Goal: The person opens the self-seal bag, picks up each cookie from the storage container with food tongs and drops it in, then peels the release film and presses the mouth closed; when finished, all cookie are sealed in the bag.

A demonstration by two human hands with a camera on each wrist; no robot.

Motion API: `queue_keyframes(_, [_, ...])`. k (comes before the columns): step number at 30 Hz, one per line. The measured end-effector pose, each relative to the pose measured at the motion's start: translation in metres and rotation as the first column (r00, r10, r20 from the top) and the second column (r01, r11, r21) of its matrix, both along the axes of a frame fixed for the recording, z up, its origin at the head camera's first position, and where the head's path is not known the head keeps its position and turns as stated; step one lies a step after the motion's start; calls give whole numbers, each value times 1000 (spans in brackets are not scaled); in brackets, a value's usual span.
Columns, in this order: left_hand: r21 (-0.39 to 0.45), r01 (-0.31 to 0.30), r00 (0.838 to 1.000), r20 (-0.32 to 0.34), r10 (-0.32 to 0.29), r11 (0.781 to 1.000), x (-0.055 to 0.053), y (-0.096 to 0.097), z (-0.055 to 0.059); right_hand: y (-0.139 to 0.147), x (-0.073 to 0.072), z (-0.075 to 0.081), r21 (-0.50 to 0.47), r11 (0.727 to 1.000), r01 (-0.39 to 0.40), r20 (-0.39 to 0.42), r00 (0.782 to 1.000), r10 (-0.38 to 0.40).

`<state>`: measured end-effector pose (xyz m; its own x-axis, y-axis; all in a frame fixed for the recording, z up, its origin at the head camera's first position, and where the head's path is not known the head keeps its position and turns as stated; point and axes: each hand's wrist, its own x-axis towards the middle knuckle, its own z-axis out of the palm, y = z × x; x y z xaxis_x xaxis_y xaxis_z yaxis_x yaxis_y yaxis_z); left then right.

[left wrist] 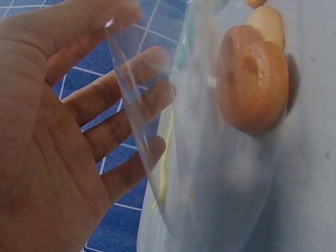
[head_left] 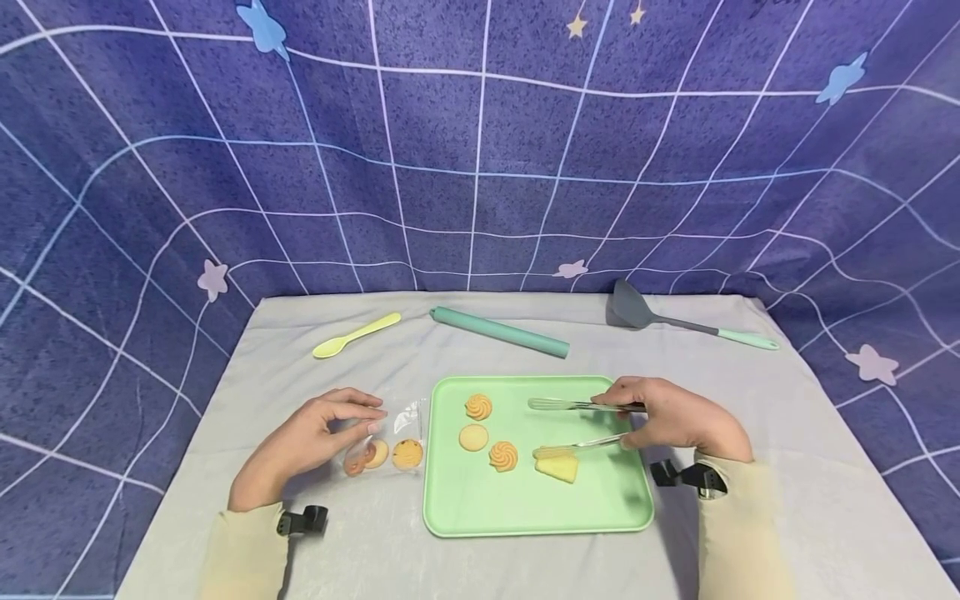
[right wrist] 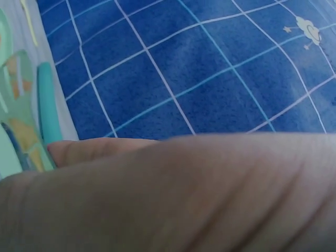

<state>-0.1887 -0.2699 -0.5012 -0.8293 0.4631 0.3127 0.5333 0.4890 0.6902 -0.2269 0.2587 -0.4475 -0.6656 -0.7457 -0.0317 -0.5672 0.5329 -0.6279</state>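
My left hand point(head_left: 330, 425) pinches the upper edge of a clear plastic bag point(head_left: 408, 419) between thumb and finger. Inside lie a brown ring-shaped cookie point(left wrist: 253, 84), a pale cookie point(head_left: 378, 454) and a round cookie with dark specks point(head_left: 407, 454). In the left wrist view the other fingers spread behind the film. Over the green tray point(head_left: 525, 517), my right hand point(head_left: 667, 414) holds metal tongs point(head_left: 585, 442) with their arms spread apart. One tong tip overlaps a yellow wedge point(head_left: 557, 468) on the tray. The right wrist view mostly shows the back of the hand.
Two swirled cookies point(head_left: 503, 456) and a plain round cookie point(head_left: 473, 437) lie on the tray's left half. Behind it are a yellow spoon point(head_left: 356, 335), a teal rod point(head_left: 498, 332) and a dark grey turner point(head_left: 632, 307) with a mint handle. A blue curtain point(head_left: 480, 167) hangs behind.
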Motion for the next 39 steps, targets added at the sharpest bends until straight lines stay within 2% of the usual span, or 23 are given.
queue_keyframes(5, [11,5,1000,6,-5,1000,0,-1,0,-4,-2,-2,25,999,24,-4,1000,-24])
queue_keyframes(8, [15,7,1000,6,-8,1000,0,-1,0,-3,0,-1,8,1000,7,7,1000,-7])
queue_keyframes(14, [25,12,1000,0,-12,1000,0,0,1,2,7,6,-5,1000,-19,131,991,20])
queue_keyframes(20, [25,11,1000,-10,-11,1000,1,0,1,5,12,11,21,999,34,183,982,-37])
queue_keyframes(23, [33,13,1000,-9,-12,999,1,0,2,9,12,12,43,998,49,145,988,-55])
queue_keyframes(30, [45,4,1000,16,-5,999,1,-1,2,13,7,7,17,999,36,-27,999,-35])
queue_keyframes(34, [38,14,1000,9,-14,999,0,-2,1,10,4,4,9,999,31,-18,999,-31])
queue_keyframes(39, [33,22,1000,11,-22,999,-1,-2,0,8,4,3,-6,999,44,58,997,-43])
